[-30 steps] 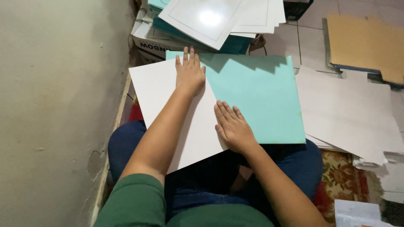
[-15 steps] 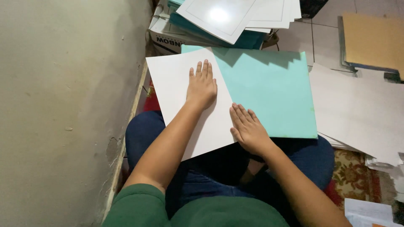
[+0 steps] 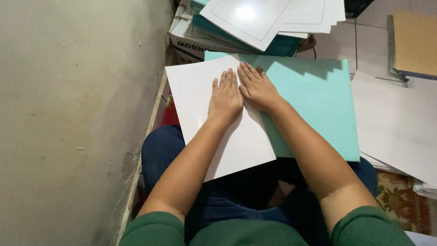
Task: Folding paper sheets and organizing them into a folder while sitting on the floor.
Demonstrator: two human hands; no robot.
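head view: left hand (image 3: 225, 98) and right hand (image 3: 257, 86) lie flat, fingers extended, gripping nothing, side by side on a smooth white sheet (image 3: 205, 91) overlapping a matte turquoise sheet (image 3: 318, 100) across the lap. a stack of glossy white sheets (image 3: 268, 16) hides the cardboard box (image 3: 191, 45) behind; wall at left.
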